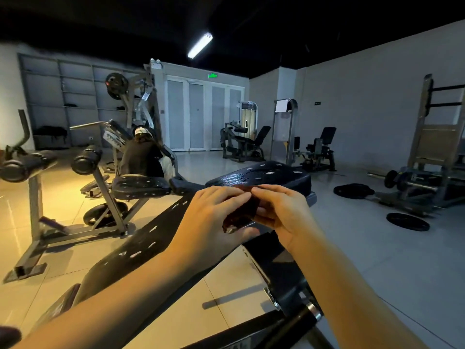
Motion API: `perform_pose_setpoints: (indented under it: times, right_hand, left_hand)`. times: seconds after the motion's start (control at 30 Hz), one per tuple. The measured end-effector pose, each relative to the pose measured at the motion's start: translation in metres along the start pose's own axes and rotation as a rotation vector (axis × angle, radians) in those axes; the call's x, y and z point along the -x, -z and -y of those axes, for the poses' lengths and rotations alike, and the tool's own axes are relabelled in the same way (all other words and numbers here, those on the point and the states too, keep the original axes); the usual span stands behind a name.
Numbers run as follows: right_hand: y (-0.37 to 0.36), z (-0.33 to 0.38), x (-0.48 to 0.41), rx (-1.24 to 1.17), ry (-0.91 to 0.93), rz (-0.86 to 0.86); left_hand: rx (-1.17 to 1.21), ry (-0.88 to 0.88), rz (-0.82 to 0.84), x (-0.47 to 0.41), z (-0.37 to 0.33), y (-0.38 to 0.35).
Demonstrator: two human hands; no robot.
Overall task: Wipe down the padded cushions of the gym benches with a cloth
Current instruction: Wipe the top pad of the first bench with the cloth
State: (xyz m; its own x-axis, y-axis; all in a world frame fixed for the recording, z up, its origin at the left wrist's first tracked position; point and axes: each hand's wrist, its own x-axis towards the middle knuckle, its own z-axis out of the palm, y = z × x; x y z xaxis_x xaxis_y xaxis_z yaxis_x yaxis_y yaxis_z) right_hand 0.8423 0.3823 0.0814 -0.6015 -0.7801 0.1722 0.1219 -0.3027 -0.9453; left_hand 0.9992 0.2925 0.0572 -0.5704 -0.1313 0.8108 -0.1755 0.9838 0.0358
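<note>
Foam rollers [86, 159]: far to the left of the left grip, black, mounted on a grey frame.
Neighbouring bench pad [139, 187]: left of and beyond the left grip; black, perforated.
Long back cushion [141, 248]: runs down and left from the grips, passing under the left forearm; black with holes.
Left grip [214, 212]: narrow, fingers curled over the cloth's left end, thumb beneath it.
Cloth [242, 212]: dark reddish-brown and bunched, held between the two grips; whether it touches the padding cannot be told.
Right grip [281, 210]: narrow, fingertips pinching the cloth's right end.
Seat cushion [264, 176]: just beyond both grips; black, glossy, perforated.
Weight plates [407, 221]: well to the right of the right grip, flat on the floor.
</note>
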Motion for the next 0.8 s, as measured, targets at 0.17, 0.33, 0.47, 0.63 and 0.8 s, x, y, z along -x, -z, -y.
perform_pose_setpoints:
  times: [0.17,0.33,0.47,0.63,0.8]
  right_hand:
    - [-0.008,0.012,-0.005,-0.037,-0.049,0.055]
    - [-0.005,0.013,-0.014,0.282,0.108,0.051]
    - [-0.013,0.010,-0.018,0.363,0.131,0.135]
    - [-0.035,0.004,-0.026,0.378,0.227,-0.020]
    - [-0.020,0.005,-0.030,0.572,0.359,-0.082]
  left_hand:
    - [0.212,0.135,-0.124,-0.017,0.015,0.001]
    - [0.668,0.420,-0.027,-0.037,0.024,0.012]
    - [1.125,0.696,0.062,-0.053,0.038,0.018]
    - [1.063,0.726,-0.039,-0.051,0.038,0.009]
    - [0.959,0.853,-0.200,-0.070,0.066,-0.004]
